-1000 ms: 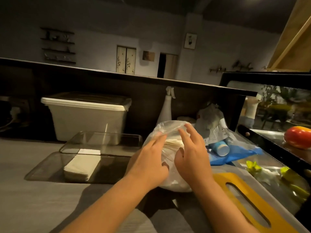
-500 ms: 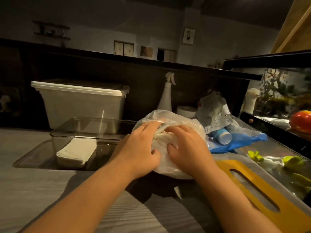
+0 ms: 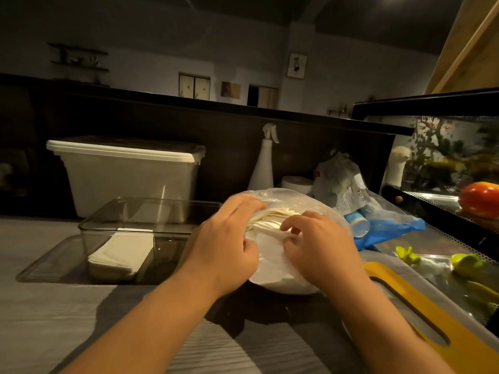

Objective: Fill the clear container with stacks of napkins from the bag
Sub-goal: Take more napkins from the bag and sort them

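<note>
Looking down my feed, both hands are at the one thin clear plastic bag (image 3: 272, 276), which sits on the grey wood-grain counter (image 3: 54, 319) close in front of me. My left hand (image 3: 224, 247) is curled over the bag's left side, gripping the plastic at the mouth. My right hand (image 3: 318, 247) has its fingers bent onto the cream paper napkins (image 3: 270, 221) showing in the opening and pinches at their edges; how many sheets it has, I can't tell. The napkin edges run left to right between the two hands.

As I judge it, the next move turns on this: the rectangular clear plastic container (image 3: 172, 215) lies to the left of the bag and slightly farther, just beside it. The lift must therefore travel leftward, and the left hand is the nearer one. The container's long axis runs left to right. One flat white napkin stack (image 3: 121, 252) sits in its left end; the right part, nearest the bag, is bare.

Count: two hands, one bag, one container, one stack placed. Farther back stand one white lidded plastic tub (image 3: 127, 179) and one white spray bottle (image 3: 262, 171).
</note>
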A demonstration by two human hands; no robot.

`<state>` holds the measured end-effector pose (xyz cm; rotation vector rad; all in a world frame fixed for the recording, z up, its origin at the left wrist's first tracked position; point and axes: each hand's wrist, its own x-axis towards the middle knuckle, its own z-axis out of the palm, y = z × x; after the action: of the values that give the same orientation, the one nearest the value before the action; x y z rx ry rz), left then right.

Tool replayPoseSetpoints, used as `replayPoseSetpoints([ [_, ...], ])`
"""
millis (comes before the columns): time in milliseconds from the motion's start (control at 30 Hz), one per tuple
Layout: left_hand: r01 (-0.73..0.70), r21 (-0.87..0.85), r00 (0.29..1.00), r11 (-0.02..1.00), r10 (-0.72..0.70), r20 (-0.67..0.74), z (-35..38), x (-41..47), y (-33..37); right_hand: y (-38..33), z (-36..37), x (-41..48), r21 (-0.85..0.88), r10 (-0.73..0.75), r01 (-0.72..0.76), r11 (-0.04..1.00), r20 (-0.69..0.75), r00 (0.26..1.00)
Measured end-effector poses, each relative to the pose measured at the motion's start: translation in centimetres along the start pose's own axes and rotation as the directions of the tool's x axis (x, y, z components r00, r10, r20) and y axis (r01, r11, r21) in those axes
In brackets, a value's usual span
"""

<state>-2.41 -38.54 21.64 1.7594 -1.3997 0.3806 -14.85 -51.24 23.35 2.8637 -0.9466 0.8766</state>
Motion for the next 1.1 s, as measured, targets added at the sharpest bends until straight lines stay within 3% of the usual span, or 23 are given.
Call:
replayPoseSetpoints([
  [433,-0.002,0.033,1.0,0.999,0.001,0.016,0.3,-0.1,-0.2,0.7,0.7,-0.2,0.152,-0.04,0.082,0.985,-0.263,0.964],
  [633,0.0,0.028,1.0,1.0,-0.001,0.012,0.3,-0.1,-0.2,0.4,0.6,-0.3,0.128,-0.021,0.01,0.992,0.082,0.996],
  [800,-0.005,0.017,1.0,1.0,0.005,-0.005,0.4,-0.1,-0.2,0.1,0.5,-0.1,0.039,-0.012,0.013,0.999,-0.029,1.0],
  [967,-0.015,0.025,1.0,1.0,0.015,0.002,0.5,0.0,-0.2,-0.2,0.6,0.9,0.022,0.062,-0.065,0.998,0.113,0.992],
  [1100,-0.017,0.031,1.0,0.999,0.018,-0.007,0.5,0.0,-0.3,-0.3,0.8,1.4,0.079,0.067,-0.072,0.994,0.069,0.995],
])
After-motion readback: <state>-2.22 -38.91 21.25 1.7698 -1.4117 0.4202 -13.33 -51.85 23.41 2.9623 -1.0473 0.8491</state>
